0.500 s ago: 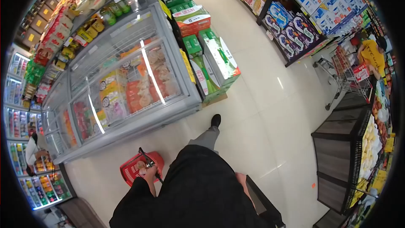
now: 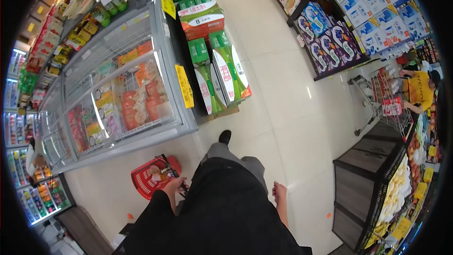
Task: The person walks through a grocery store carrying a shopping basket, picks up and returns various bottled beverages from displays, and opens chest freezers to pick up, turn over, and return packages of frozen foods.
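Note:
A red plastic shopping basket hangs at my left side. My left hand is closed round its black handle. Inside the basket lie a few small packed items, too small to name. On the other side of my body, my right hand swings over the pale floor with its fingers curled in. Nothing shows in it.
A glass-topped freezer with bagged frozen food stands ahead on the left. Green-and-white cartons are stacked at its end. On the right are a produce stand, a shopping cart and a person in a yellow shirt.
I have walked forward, so the freezer and cartons sit closer and further left. My right hand has come out from beside my body. The basket remains in my left hand.

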